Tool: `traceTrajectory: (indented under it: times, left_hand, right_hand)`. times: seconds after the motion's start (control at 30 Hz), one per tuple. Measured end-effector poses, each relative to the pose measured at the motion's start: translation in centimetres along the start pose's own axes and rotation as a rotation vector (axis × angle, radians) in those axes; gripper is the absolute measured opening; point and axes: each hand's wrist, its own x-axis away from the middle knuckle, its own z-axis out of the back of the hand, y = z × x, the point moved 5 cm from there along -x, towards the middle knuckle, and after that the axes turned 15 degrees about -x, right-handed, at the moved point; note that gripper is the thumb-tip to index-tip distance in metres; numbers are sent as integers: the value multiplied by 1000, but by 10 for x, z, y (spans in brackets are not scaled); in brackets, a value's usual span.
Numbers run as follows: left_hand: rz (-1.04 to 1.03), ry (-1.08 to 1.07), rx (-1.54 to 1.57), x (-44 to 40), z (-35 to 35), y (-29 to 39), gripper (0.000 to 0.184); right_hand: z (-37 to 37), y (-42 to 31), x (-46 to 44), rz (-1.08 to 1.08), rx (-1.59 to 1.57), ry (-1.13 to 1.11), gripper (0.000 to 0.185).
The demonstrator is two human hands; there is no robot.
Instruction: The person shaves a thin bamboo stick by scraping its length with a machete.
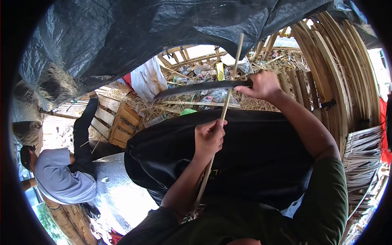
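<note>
My left hand (210, 138) is closed round a long, thin bamboo strip (225, 104), which slants from my lap up toward the tarp. In my right hand (263, 85) is the handle of a machete (196, 87). Its dark, curved blade points left and crosses the strip above my left hand. Blade and strip look to be touching where they cross. Black cloth (253, 151) covers my lap beneath both forearms. The lower end of the strip disappears near my body.
A black tarp (163, 24) hangs low overhead. Litter and straw (204, 73) cover the ground ahead. A wooden crate (124, 124) lies at left, near a seated person in a grey shirt (65, 175). Bamboo slats (330, 69) and a bundle of strips (361, 151) stand at right.
</note>
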Motion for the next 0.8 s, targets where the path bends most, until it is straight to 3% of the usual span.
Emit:
traceTrajectory:
  times: [0.03, 0.17, 0.33, 0.4, 0.53, 0.67, 0.77, 0.8]
  left_hand:
    - [-13, -5, -5, -2, -3, 2, 23]
    - [16, -8, 17, -2, -2, 3, 22]
    - [40, -1, 19, 0, 2, -2, 22]
    - [28, -4, 18, 0, 1, 0, 23]
    - [13, -17, 27, -2, 1, 2, 24]
    - [10, 3, 9, -2, 6, -4, 25]
    - [34, -1, 32, 5, 7, -5, 23]
    - [19, -10, 38, 4, 6, -4, 23]
  right_hand:
    - [2, 6, 1, -16, 37, 61, 69]
    - [-4, -7, 7, -155, -77, -138, 68]
    - [-9, -15, -3, 81, -92, -65, 70]
    - [-7, 10, -5, -153, -49, -150, 78]
    - [-3, 0, -3, -254, -84, -121, 77]
    - [-16, -26, 6, 43, -148, -118, 70]
    - [-10, -2, -3, -66, -90, -146, 71]
    - [-4, 9, -7, -240, -38, -178, 77]
